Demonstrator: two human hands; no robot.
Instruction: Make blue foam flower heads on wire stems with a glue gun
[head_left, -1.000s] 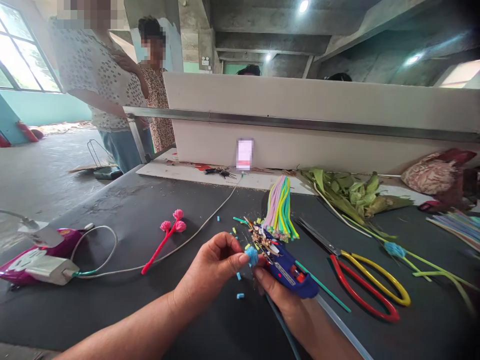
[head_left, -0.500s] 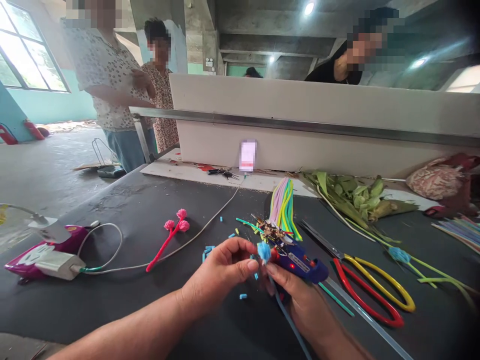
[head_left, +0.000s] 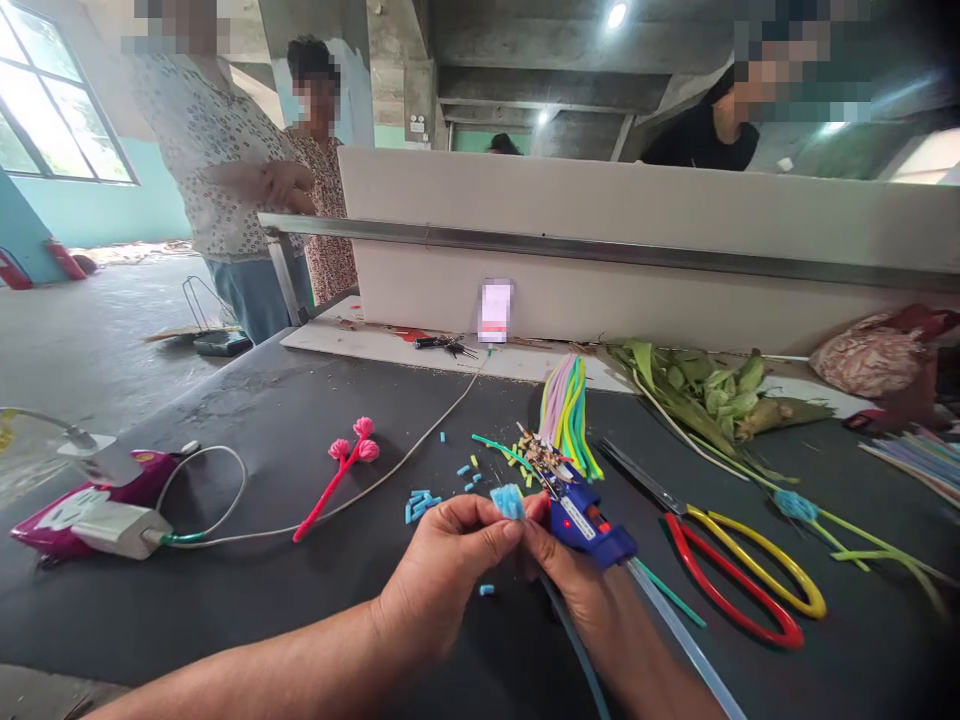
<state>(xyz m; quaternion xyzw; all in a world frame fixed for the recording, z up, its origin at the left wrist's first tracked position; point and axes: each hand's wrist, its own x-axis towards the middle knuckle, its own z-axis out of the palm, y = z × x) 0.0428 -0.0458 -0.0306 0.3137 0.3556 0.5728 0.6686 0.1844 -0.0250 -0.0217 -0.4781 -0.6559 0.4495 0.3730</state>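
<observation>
My left hand point(head_left: 431, 565) pinches a small bundle of fuzzy light-blue pipe-cleaner pieces point(head_left: 507, 500) between thumb and fingers. Close against it, my right hand point(head_left: 581, 590) is closed around a dark-blue hot glue gun point(head_left: 592, 525), whose red light is on. The right fingertips meet the left ones beside the blue bundle; whether they touch it too I cannot tell. A clear glue stick point(head_left: 686, 640) sticks out of the gun's back, and a grey-blue cord point(head_left: 574, 640) hangs below. Cut blue pieces point(head_left: 421, 505) lie left of my hands.
Scissors with red and yellow handles point(head_left: 735, 575) lie open on the right. Pipe cleaners point(head_left: 566, 400) stretch out behind the gun. A pink pipe-cleaner sprig point(head_left: 337, 475), a power strip point(head_left: 97, 515) and a white cable point(head_left: 375, 487) are leftward. Leaves point(head_left: 720, 395) lie at the back; people stand beyond.
Both hands have shifted slightly left and drawn together at the blue bundle, which is turned more sideways. The glue gun has moved left with my right hand.
</observation>
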